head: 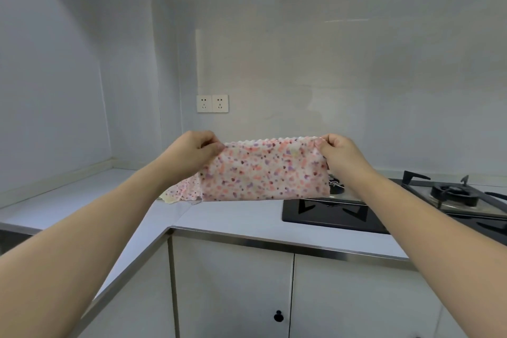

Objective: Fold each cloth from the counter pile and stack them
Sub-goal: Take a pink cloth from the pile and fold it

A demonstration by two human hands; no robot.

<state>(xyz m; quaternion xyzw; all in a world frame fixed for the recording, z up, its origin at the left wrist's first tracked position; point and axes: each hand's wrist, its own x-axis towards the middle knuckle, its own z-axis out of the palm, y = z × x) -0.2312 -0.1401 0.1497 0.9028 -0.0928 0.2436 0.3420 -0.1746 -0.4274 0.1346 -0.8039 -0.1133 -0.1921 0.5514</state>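
Note:
A white cloth with pink and purple dots (263, 171) hangs in the air above the counter, folded to a wide strip with a scalloped top edge. My left hand (192, 149) pinches its upper left corner. My right hand (341, 152) pinches the upper right corner. The cloth is stretched level between both hands. Behind my left forearm, more dotted cloth (182, 191) lies in a pile on the counter, partly hidden by the arm and the held cloth.
The pale L-shaped counter (82, 200) runs left and along the back wall. A black gas hob (343, 214) with a burner (452, 195) sits to the right. Wall sockets (212, 103) are behind. White cabinet doors (233, 291) are below.

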